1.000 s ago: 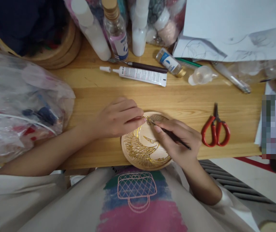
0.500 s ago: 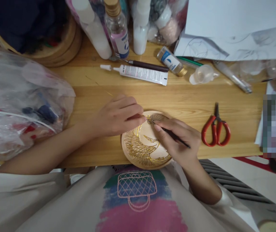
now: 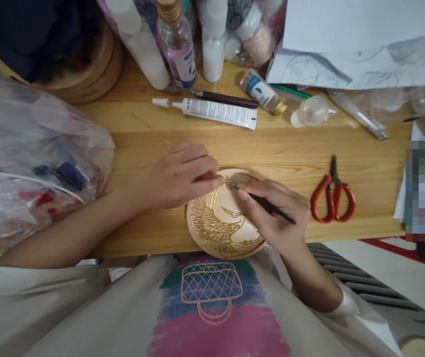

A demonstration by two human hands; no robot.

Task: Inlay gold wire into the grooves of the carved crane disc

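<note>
A round wooden plate [image 3: 218,243] lies at the table's front edge, with a bird design in raised gold wire. My right hand [image 3: 275,208] grips a thin dark tool [image 3: 276,210] like a pen, its tip at the plate's upper part. From the left, my left hand [image 3: 183,176] reaches over the plate's upper left rim, thumb and index finger pinched together close to the tool's tip. Gold wire shows at those fingertips, but how much of it they hold is too small to tell.
Red-handled pliers [image 3: 333,198] lie right of the plate. Behind are a white tube [image 3: 220,113], a dark-handled tool [image 3: 227,99], a small bottle [image 3: 262,92] and papers [image 3: 309,69]. A plastic bag [image 3: 41,148] covers the left side.
The view has shifted very slightly. Both hands keep nearly the same pose, and the dark tool in my right hand has tilted a little.
</note>
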